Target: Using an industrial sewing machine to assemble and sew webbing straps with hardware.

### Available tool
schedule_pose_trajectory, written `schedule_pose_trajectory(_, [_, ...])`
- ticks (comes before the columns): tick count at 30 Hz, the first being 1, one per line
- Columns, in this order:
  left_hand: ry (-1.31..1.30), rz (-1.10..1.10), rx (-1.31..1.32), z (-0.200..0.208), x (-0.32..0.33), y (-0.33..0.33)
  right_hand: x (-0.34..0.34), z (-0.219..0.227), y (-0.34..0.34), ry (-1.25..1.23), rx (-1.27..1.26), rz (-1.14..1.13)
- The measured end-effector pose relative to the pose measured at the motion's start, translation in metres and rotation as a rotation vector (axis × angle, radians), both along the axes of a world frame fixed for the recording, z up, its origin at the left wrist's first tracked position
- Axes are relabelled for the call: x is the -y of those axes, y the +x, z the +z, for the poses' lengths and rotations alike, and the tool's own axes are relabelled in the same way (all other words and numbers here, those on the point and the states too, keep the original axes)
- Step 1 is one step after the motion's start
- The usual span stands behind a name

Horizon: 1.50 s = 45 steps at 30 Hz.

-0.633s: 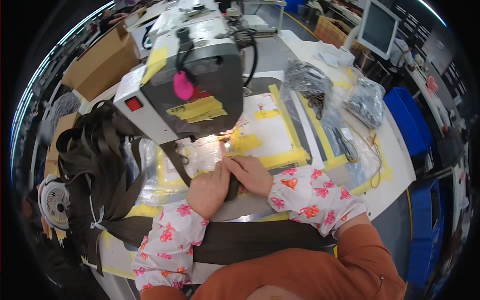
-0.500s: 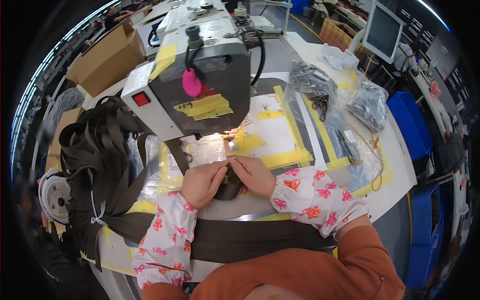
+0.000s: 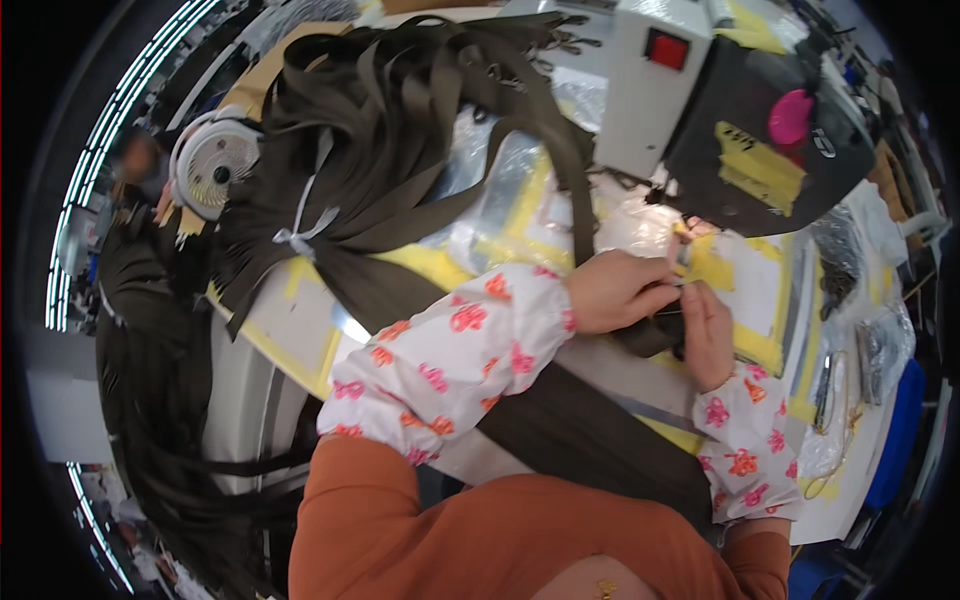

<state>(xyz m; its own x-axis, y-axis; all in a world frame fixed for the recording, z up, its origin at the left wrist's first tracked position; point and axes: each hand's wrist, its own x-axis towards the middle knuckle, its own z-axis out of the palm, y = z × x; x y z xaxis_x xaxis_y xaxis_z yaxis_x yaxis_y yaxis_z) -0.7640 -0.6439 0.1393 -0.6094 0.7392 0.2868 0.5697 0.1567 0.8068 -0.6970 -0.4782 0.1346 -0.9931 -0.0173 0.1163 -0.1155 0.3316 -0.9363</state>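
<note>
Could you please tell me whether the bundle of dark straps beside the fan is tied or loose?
Tied: a white tie gathers the dark straps at one point, and they spread beyond it.

White fan [image 3: 217, 168] at left, blue bin [image 3: 897, 440] at right, light strips [image 3: 90, 160] upper left

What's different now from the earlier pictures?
The view has swung left, so the machine and strap bundle appear farther right and higher. The left hand and right hand still hold the dark strap close together; neither visibly let go.
</note>
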Motion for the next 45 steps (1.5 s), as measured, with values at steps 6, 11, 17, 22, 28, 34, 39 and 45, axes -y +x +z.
schedule_pose_trajectory(6, [0.041, -0.017, 0.021, -0.004, -0.002, -0.002, -0.008, -0.001, 0.005, 0.205, -0.104, 0.002])
schedule_pose_trajectory(11, [-0.039, -0.046, -0.021, 0.011, 0.004, -0.003, -0.002, 0.006, 0.003, 0.112, -0.074, 0.031])
schedule_pose_trajectory(17, [-0.053, -0.046, 0.148, 0.009, 0.003, -0.004, -0.010, 0.009, 0.003, 0.106, -0.088, 0.068])
schedule_pose_trajectory(22, [-0.024, -0.060, 0.214, 0.008, 0.003, -0.003, -0.010, 0.001, 0.004, 0.041, -0.092, 0.097])
schedule_pose_trajectory(28, [-0.079, -0.098, 0.209, 0.017, 0.002, -0.004, -0.009, 0.003, 0.006, 0.047, -0.041, 0.108])
schedule_pose_trajectory(34, [-0.051, -0.029, 0.136, 0.008, 0.005, -0.002, -0.010, 0.002, 0.007, -0.012, 0.051, 0.097])
schedule_pose_trajectory(39, [0.043, 0.100, -0.044, 0.013, 0.001, 0.002, -0.007, 0.003, 0.002, 0.075, -0.120, 0.050])
schedule_pose_trajectory(45, [0.558, 0.100, -0.857, 0.106, 0.035, 0.044, -0.009, -0.001, 0.000, 0.017, 0.046, -0.011])
